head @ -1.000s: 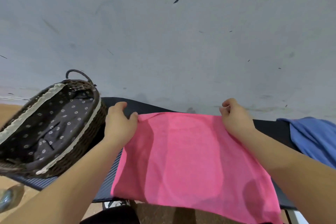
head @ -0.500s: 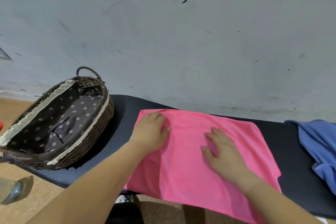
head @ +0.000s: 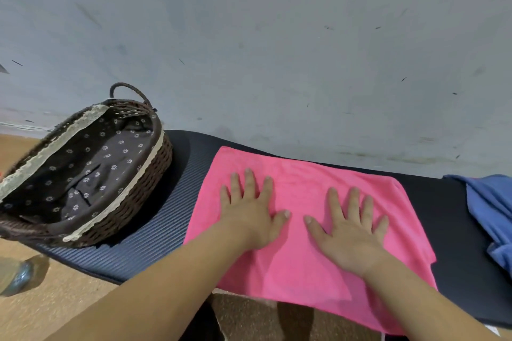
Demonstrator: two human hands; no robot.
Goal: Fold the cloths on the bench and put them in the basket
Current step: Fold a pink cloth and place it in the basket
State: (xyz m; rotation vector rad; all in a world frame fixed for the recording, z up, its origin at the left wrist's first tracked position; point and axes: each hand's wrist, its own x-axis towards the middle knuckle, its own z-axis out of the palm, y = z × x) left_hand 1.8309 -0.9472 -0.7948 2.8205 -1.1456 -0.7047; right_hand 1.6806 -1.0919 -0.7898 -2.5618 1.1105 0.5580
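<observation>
I'm pressing my left hand (head: 250,216) and right hand (head: 350,232), fingers splayed flat, onto the pink cloth (head: 310,266) to smooth it on the bench (head: 155,241) for folding, with the wicker basket (head: 144,183) waiting just left.

A: pink cloth (head: 304,266) state?
B: spread flat, middle of the bench (head: 166,219). Near edge hangs over the front. Bench top is dark ribbed padding.
A: second cloth?
B: blue cloth (head: 491,202), rumpled, right end of the bench, apart from the pink one.
A: basket?
B: wicker basket (head: 158,171), brown, oval, dark floral liner, lace trim on the rim, loop handle at the far end. Upright on the left end.
</observation>
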